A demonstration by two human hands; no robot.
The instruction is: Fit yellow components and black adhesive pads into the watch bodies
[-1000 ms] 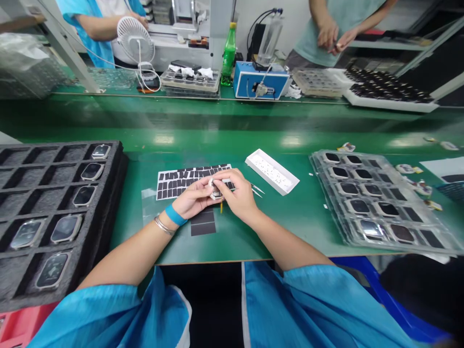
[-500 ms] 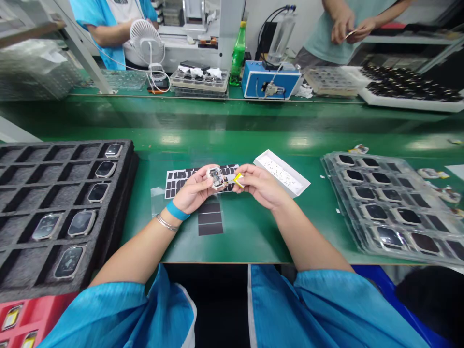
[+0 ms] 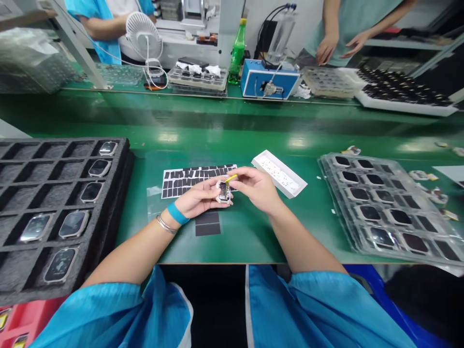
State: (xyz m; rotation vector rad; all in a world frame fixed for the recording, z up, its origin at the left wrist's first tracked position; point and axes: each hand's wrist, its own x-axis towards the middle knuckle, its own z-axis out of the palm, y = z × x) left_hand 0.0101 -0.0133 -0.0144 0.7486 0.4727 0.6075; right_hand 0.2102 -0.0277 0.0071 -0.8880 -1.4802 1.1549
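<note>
My left hand (image 3: 202,197) is closed around an opened smartwatch case (image 3: 224,192), its inner electronics facing up. My right hand (image 3: 255,187) pinches a thin yellow-edged piece (image 3: 231,178), which looks like a small battery, seen edge-on at the top of the case. Whether the two parts touch I cannot tell. Behind my hands lies a white sheet with black rectangular stickers (image 3: 177,182). A strip of larger dark rectangles (image 3: 208,224) is on the table below my left hand. Just past my right hand, a white open box (image 3: 281,170) contains tiny pieces.
A black foam tray (image 3: 68,193) with several watches stands at left, above a red tray (image 3: 32,316). Clear plastic trays (image 3: 384,203) with watch faces are stacked at right. Across the bench are a fan (image 3: 144,36), a green bottle (image 3: 237,53), a blue device (image 3: 268,79) and two co-workers.
My left hand has turned the watch case and brought it slightly right and down. My right hand has moved the yellow piece left to the case, turning it edge-on. One co-worker's hands have separated.
</note>
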